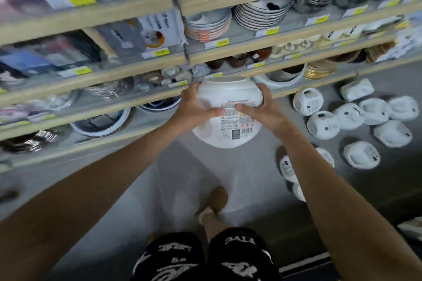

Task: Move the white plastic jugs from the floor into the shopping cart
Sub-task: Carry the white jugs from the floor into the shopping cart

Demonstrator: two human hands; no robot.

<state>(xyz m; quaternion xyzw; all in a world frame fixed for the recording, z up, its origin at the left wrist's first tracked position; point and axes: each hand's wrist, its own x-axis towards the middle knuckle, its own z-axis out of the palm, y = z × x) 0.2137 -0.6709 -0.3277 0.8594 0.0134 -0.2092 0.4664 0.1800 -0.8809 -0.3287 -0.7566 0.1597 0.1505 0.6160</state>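
— Shelves [91, 15] of crockery filled the left. And the grip?
— Left hand [196, 109] curled round the white jug [228, 130], right hand [265, 110] likewise, clear of the floor [251, 166]; spare jugs [349, 116] lay rightward. Firm, even pressure seemed wise; no cart showed.

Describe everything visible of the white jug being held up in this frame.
The white jug looks like smooth matte plastic, round-bodied, with a flat end facing the shelves. A printed label with small text, icons and a barcode sits on its near side. It is held above the floor: the left hand grips its left side, the right hand its right, both thumbs on the label. No cap or handle shows.
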